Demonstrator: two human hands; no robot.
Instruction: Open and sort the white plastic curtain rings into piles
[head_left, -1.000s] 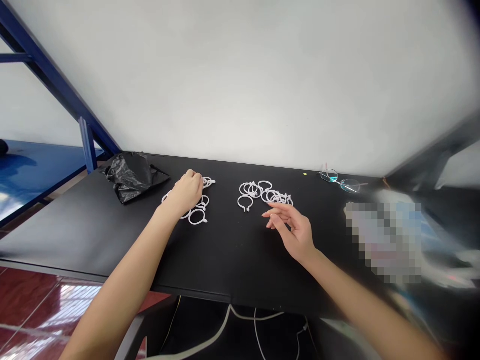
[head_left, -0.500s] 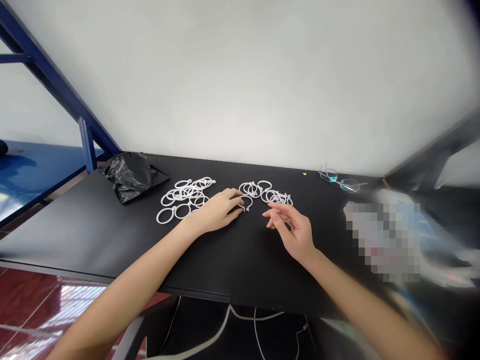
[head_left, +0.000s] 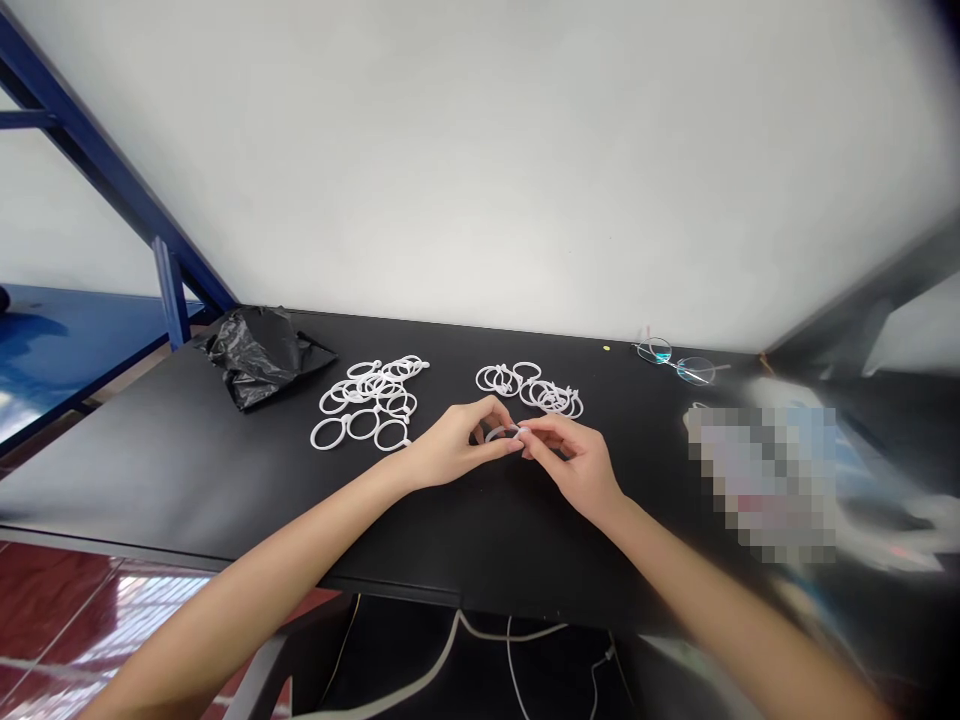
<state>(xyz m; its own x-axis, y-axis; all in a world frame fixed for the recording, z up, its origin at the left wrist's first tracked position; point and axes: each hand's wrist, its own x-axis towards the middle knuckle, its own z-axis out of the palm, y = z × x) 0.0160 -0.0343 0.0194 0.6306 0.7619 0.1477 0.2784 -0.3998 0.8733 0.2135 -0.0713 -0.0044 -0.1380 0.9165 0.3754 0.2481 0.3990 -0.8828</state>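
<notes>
Over the middle of the black table, my left hand (head_left: 465, 438) and my right hand (head_left: 571, 458) meet on one white plastic ring (head_left: 493, 434). Left thumb and fingers pinch it from the left side, while the right fingertips grip its small end, partly hiding it. It looks like a curtain ring. Behind and to the left of my left hand lies a pile of similar white rings (head_left: 375, 390). A smaller pile of white rings (head_left: 553, 396) rests just beyond my hands.
A crumpled black plastic bag (head_left: 259, 355) lies at the back left. Eyeglasses (head_left: 694, 371) sit at the back right. Clear plastic packaging (head_left: 862, 470), partly blurred, is on the right. Cables (head_left: 457, 640) hang below the table's front edge.
My left hand has lifted the ring off the table and moved it right and nearer to me. My right hand has moved left and closed on the same ring.
</notes>
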